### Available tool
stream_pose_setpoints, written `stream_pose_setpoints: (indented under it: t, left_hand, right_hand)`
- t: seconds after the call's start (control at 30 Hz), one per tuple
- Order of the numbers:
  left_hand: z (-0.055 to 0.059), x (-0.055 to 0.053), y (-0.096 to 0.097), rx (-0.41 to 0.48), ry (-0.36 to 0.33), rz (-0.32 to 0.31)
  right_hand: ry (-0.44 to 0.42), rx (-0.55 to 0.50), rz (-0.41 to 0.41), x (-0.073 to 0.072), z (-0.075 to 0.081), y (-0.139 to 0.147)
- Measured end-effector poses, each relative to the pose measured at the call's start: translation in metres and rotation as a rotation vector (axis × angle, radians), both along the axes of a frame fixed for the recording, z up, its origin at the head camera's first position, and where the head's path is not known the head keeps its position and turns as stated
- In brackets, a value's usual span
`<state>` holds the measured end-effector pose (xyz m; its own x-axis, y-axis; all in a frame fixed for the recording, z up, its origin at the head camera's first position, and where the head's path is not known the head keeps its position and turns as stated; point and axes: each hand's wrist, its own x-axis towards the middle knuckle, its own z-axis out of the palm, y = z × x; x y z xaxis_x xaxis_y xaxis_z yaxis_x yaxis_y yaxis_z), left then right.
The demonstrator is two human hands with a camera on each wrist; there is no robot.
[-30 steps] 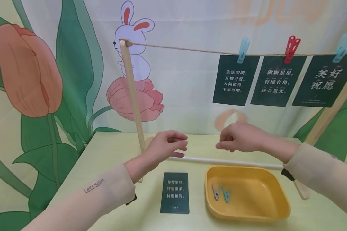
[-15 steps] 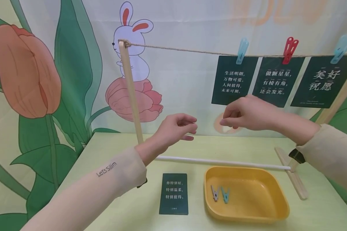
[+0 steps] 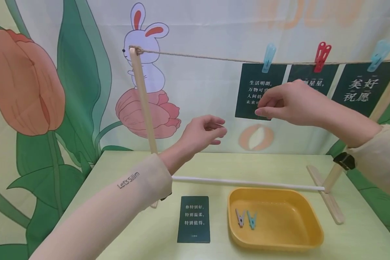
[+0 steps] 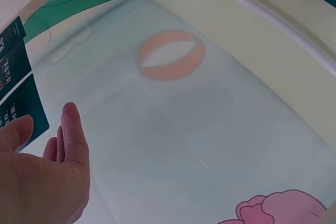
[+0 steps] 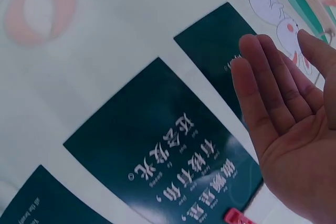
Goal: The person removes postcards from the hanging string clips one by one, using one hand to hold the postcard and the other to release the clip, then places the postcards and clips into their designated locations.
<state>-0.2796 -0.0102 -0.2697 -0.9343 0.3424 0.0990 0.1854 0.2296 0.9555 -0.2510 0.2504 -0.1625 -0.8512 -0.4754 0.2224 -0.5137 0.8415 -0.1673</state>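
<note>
My left hand (image 3: 203, 133) hovers above the table with loosely bent fingers and nothing in it. Further right and higher, my right hand (image 3: 294, 103) hangs before the cards, also holding nothing; in the right wrist view its palm (image 5: 299, 156) is bare. Three dark green cards with white writing hang from a twine line (image 3: 195, 56): a left card (image 3: 245, 76), a middle card (image 5: 157, 129) and a right card (image 3: 360, 85). A light blue clothespin (image 3: 269, 59), a red clothespin (image 3: 322, 57) and another light blue clothespin (image 3: 379, 57) clip them. My right hand partly covers the left two.
A green card (image 3: 194, 220) lies on the table beside a yellow basin (image 3: 276, 245) holding a grey clothespin (image 3: 240, 219) and a teal clothespin (image 3: 252, 221). The twine is tied to a wooden post (image 3: 142, 94). A white bar (image 3: 247, 182) runs low behind the basin.
Both hands have risen from low over the table. My right hand has come up and right in front of the hanging cards, my left hand up and slightly right. The cards and clothespins stay put.
</note>
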Motion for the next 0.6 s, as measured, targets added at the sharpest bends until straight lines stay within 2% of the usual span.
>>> stream_pose_setpoints:
  t: [0.27, 0.47, 0.6]
  left_hand:
    - [0.008, -0.007, 0.008, -0.056, 0.049, 0.032]
    - [0.01, -0.012, 0.015, -0.089, 0.095, 0.058]
    - [0.01, -0.016, 0.022, -0.105, 0.134, 0.083]
  right_hand:
    - [0.072, -0.02, -0.038, 0.004, 0.014, 0.007]
    - [0.173, -0.025, -0.05, 0.006, 0.023, 0.01]
    - [0.193, -0.014, -0.081, 0.004, 0.03, 0.014]
